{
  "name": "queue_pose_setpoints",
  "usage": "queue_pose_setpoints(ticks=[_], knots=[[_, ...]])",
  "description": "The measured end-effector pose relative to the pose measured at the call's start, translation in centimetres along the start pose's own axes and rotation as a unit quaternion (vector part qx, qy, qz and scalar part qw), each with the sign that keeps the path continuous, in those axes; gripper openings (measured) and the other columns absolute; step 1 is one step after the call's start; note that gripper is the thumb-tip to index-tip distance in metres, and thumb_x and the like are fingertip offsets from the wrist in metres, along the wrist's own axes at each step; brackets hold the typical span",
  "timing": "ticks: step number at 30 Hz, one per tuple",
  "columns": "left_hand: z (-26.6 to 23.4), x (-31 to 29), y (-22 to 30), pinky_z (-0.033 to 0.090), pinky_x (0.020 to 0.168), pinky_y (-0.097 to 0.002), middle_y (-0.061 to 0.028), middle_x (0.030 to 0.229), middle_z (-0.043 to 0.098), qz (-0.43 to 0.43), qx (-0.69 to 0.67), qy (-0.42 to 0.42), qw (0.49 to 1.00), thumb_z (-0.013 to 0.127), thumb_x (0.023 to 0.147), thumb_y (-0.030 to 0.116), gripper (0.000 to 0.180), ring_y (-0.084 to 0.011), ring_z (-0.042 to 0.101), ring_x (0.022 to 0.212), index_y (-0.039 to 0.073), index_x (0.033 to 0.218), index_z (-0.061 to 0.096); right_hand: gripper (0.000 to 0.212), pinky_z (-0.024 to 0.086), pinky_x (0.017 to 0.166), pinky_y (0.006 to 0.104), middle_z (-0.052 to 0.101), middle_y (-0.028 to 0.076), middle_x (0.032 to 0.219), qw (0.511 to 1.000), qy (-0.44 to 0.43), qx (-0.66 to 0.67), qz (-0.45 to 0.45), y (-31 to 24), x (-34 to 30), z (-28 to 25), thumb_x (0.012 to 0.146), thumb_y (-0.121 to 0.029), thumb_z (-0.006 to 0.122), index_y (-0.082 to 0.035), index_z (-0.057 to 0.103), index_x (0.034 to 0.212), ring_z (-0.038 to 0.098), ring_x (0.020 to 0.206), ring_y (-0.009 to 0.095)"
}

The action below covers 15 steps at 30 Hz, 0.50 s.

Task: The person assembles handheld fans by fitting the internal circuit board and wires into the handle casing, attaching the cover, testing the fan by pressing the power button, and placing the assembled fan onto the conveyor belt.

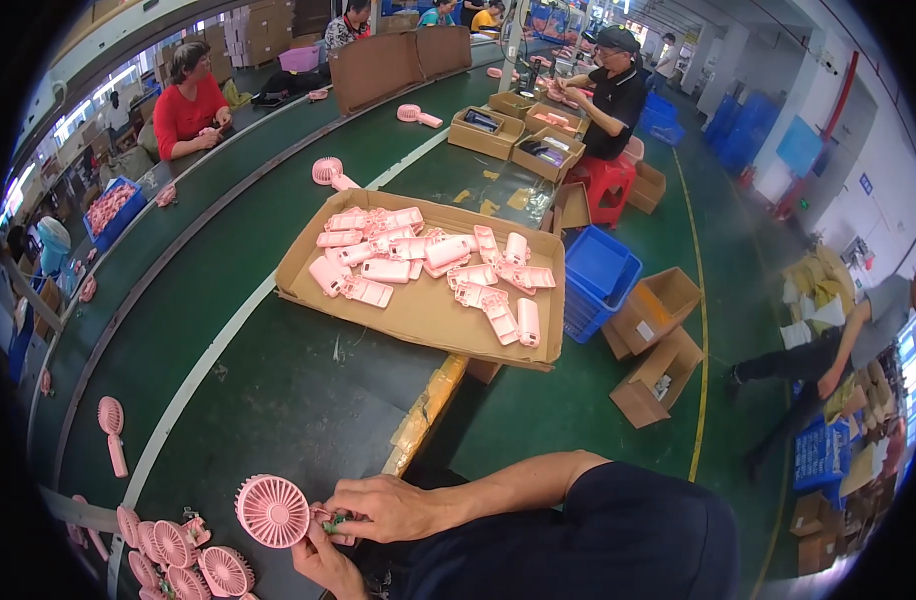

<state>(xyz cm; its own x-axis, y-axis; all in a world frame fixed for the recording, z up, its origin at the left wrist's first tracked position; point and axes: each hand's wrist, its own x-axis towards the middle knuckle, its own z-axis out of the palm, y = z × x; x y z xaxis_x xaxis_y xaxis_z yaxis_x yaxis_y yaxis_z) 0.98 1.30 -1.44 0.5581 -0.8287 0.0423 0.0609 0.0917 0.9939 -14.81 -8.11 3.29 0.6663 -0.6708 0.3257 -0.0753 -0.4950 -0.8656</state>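
Note:
A pink handheld fan (273, 511) with a round grille is held low over the near end of the bench. My left hand (330, 568) grips it from below, just beside the grille. My right hand (386, 508) is closed, its fingers pressed on the fan's handle, where a bit of green shows; the fingertips partly hide that spot. To the left of my hands lies a pile of pink fan heads (174, 543). Beyond them, a shallow cardboard tray (308, 296) holds many loose pink handle shells (388, 245).
A conveyor belt (193, 262) runs along the left, carrying a pink fan (111, 435). Blue crates (600, 270) and open cardboard boxes (654, 310) stand right of the tray. Co-workers sit across the belt and at the bench's far end; another person (838, 345) is at the right.

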Motion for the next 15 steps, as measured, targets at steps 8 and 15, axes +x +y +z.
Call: queue_pose_setpoints(ticks=[8, 15], knots=[[2.5, 1.3, 1.8, 0.053, 0.080, -0.0283, -0.0099, 0.101, 0.071, 0.010, -0.013, 0.011, 1.000, 0.060, 0.105, 0.016, 0.025, -0.0138, 0.065, 0.088, -0.008, 0.107, 0.068, 0.021, 0.055, 0.060, 0.0294, 0.072, 0.007, 0.084, 0.934, -0.092, 0.276, 0.206, 1.4, 1.2, -0.6, 0.099, -0.015, 0.068, 0.002, 0.066, 0.111, 0.066, 0.065, 0.012], [1.7, 2.0, 0.6, 0.057, 0.086, -0.0347, -0.0132, 0.103, 0.070, -0.037, -0.117, 0.010, 0.992, 0.058, 0.106, 0.017, 0.025, -0.0204, 0.069, 0.092, -0.005, 0.116, 0.063, 0.022, 0.051, 0.054, 0.0281, 0.071, 0.005, 0.077, 0.911, -0.136, 0.286, 0.264, 0.8, 0.5, -0.5, 0.098, -0.021, 0.068, 0.000, 0.069, 0.102, 0.065, 0.063, 0.012]])
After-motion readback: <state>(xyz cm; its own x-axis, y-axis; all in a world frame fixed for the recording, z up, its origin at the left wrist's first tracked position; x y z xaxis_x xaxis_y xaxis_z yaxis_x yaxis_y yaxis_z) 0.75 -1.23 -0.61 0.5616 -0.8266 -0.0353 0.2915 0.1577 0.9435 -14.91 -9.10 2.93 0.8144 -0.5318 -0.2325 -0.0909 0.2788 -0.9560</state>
